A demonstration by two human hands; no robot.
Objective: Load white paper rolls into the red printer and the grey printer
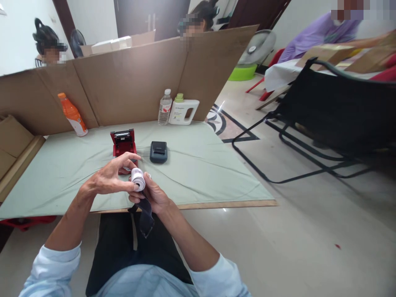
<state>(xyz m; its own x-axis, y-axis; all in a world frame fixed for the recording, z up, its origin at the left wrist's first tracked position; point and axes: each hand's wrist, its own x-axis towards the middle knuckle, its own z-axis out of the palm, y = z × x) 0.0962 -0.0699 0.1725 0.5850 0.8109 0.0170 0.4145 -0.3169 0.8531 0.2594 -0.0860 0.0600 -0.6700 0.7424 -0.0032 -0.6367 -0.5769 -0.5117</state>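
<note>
Over the green cloth (198, 173), holds the white roll (137, 180) between the bent fingers of the left hand (109, 176) and right hand (156, 196), near the red box (124, 149).

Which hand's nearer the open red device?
Left. The left hand overlaps the near part of the red device in view, contact unclear; the right hand is closer to the wearer and off to the right, holding the white roll.

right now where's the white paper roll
In the head view, the white paper roll is left of centre, between the left hand and right hand, nearer the wearer than the open red device.
</note>
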